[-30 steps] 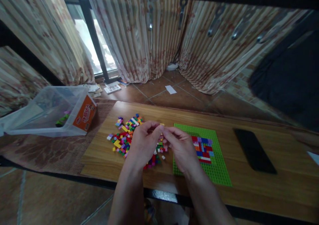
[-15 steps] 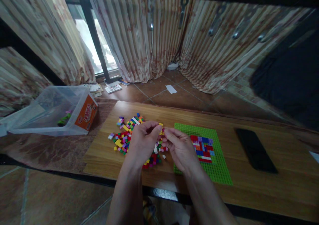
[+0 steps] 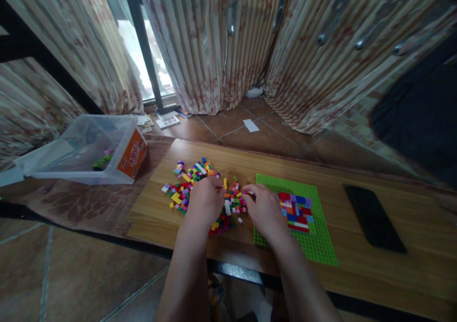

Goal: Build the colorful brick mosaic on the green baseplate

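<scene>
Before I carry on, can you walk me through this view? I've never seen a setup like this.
There is no machine here: a person works with a bare left hand and right hand. One camera on the person's head looks forward and down. On the wooden board lie loose bricks, a green baseplate bearing joined bricks, and a flat black object. A clear bin stands at picture left. A yellow brick shows by the left hand; whether it is gripped is unclear. The right hand is at the loose bricks' right edge; what it holds is unclear.
</scene>
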`<control>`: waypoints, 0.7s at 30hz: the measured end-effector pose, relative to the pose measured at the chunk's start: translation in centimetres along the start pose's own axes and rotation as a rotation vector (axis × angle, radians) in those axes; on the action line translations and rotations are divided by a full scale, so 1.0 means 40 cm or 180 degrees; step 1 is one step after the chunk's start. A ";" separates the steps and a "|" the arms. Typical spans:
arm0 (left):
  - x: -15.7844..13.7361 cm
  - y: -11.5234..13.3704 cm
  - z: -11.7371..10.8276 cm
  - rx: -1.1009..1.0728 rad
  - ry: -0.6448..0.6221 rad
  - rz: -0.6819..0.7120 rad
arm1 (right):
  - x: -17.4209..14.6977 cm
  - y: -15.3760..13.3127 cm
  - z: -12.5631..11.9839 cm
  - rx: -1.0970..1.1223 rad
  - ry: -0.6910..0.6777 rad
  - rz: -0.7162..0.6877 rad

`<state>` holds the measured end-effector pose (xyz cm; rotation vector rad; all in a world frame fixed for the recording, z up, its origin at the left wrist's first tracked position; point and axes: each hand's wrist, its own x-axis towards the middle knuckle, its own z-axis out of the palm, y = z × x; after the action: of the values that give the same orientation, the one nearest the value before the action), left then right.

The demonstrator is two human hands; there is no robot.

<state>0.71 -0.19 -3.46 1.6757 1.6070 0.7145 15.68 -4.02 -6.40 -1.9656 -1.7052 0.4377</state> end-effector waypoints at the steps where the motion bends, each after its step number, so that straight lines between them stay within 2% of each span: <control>1: 0.000 -0.002 0.001 0.0060 -0.0048 0.0016 | 0.000 0.000 0.003 -0.0027 -0.0026 -0.0037; 4: 0.002 -0.006 0.003 0.0107 -0.0085 0.0057 | -0.002 0.002 0.012 0.0062 -0.0078 -0.0151; 8: 0.004 -0.007 0.007 -0.0162 0.0037 0.0073 | -0.004 0.004 0.017 0.0226 -0.0169 -0.0158; 11: 0.004 -0.004 0.007 -0.0189 0.0145 -0.0073 | -0.003 0.003 0.012 0.0277 -0.0237 -0.0131; 15: 0.005 0.002 -0.008 0.0406 0.0005 -0.0340 | -0.002 -0.004 0.000 0.0243 -0.0292 -0.0053; 17: 0.007 0.003 -0.019 0.0618 -0.0035 -0.0306 | -0.001 -0.009 -0.007 0.0203 -0.0285 -0.0016; 19: 0.010 0.001 -0.029 0.0399 0.0123 -0.0180 | -0.001 -0.013 -0.014 0.0187 -0.0243 -0.0015; 21: 0.012 0.000 -0.035 -0.0261 0.0461 -0.0058 | -0.004 -0.018 -0.021 0.0231 -0.0188 -0.0042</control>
<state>-0.37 0.45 -2.65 1.5794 1.6666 0.8983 15.52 -4.23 -5.34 -1.9062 -1.7128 0.5503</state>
